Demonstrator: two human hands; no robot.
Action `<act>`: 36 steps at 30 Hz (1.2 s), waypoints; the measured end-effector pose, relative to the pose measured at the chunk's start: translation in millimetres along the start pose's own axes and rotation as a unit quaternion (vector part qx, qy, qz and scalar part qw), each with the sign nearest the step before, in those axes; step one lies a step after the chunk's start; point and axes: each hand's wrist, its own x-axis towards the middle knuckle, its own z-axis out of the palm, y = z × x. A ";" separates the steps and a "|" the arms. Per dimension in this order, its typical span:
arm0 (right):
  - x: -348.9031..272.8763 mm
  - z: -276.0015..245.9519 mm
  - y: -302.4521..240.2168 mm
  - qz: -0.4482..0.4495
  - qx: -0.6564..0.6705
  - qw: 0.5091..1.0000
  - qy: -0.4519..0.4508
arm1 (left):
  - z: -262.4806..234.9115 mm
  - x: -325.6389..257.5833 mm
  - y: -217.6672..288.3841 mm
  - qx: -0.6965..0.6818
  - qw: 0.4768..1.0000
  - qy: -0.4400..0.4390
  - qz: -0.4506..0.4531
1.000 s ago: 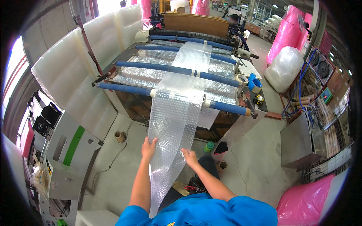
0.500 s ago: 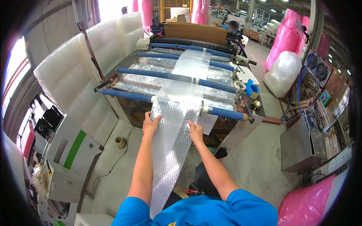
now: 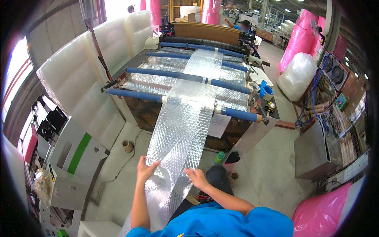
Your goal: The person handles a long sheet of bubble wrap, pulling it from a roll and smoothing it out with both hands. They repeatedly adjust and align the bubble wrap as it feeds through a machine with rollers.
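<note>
A long strip of clear bubble wrap [image 3: 177, 130] runs over the machine's blue rollers and hangs down toward my lap. My left hand [image 3: 146, 170] pinches its left edge, with the thumb on top and the fingers beneath. At the right edge, my right hand [image 3: 197, 177] grips the strip between thumb and fingers. Between my hands the wrap is stretched, shiny and slightly creased. The front blue roller [image 3: 136, 94] carries the strip between two pale collars. Below my hands the wrap's lower end passes out of view by my left forearm.
Tape rolls [image 3: 253, 86] and a tape measure [image 3: 270, 107] lie on the machine's right side. A green bottle [image 3: 219, 157] stands on the floor below. Cardboard cores [image 3: 127, 146] and a cable are at left. Pink rolls [image 3: 297, 43] stand behind; another person is beyond the machine.
Both my hands have moved down toward my body along with the bubble wrap, away from the front roller. More of the strip now spans between roller and hands.
</note>
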 end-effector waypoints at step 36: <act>-23.0 -3.2 -46.8 -0.009 -0.031 0.999 -0.008 | -8.5 15.7 22.3 -0.037 0.990 0.130 0.041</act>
